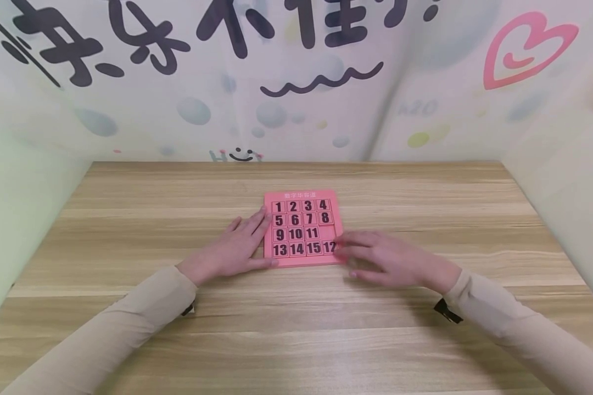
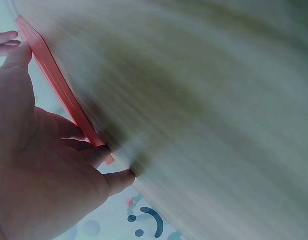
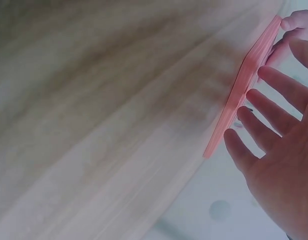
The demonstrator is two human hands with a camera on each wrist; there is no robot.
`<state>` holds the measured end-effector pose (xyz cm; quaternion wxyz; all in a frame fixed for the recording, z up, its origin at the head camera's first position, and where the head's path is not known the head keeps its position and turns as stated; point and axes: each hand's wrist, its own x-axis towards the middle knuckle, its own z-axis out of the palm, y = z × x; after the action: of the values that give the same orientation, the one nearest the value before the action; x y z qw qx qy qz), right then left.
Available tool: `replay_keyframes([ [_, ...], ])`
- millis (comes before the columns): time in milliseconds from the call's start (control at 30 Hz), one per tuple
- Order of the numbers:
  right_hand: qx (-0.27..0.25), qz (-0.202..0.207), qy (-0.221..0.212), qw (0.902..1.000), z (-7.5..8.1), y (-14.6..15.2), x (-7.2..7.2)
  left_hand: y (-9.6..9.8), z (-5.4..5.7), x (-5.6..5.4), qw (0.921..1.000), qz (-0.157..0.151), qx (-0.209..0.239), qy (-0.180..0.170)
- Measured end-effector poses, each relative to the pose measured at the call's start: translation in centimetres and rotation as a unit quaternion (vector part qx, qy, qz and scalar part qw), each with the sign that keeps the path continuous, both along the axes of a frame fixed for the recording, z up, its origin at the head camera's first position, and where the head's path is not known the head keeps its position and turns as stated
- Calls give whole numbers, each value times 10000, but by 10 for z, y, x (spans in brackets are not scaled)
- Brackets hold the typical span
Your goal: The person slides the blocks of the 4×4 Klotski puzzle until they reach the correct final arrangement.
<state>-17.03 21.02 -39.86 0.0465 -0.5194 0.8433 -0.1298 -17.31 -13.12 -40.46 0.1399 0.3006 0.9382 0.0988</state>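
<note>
A pink number sliding puzzle (image 1: 301,263) lies flat on the wooden table. Its tiles read 1 to 8 in the top two rows, then 9, 10, 11 and a gap, then 13, 14, 15 and the 12 tile (image 1: 329,247). My left hand (image 1: 234,249) rests against the puzzle's left side, fingers along the edge and thumb at the near left corner. On the other side, my right hand (image 1: 390,258) has its fingers extended, fingertips at the right edge beside the 12 tile. In the right wrist view its fingers are spread and hold nothing.
The wooden table (image 1: 296,340) runs back to a white printed wall (image 1: 277,131) with dark lettering and a pink heart. Pale side walls stand left and right. A dark strap piece (image 1: 447,311) shows under the right sleeve.
</note>
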Motion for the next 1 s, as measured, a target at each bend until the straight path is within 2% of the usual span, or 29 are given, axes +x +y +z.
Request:
replay_keyframes([
  [500, -211, 26, -71, 9997, -6, 0, -1, -1, -1, -1, 10000, -3, 0, 14],
  [1000, -212, 24, 57, 9998, -7, -1, -11, -1, -2, -1, 10000, -47, -3, 53],
])
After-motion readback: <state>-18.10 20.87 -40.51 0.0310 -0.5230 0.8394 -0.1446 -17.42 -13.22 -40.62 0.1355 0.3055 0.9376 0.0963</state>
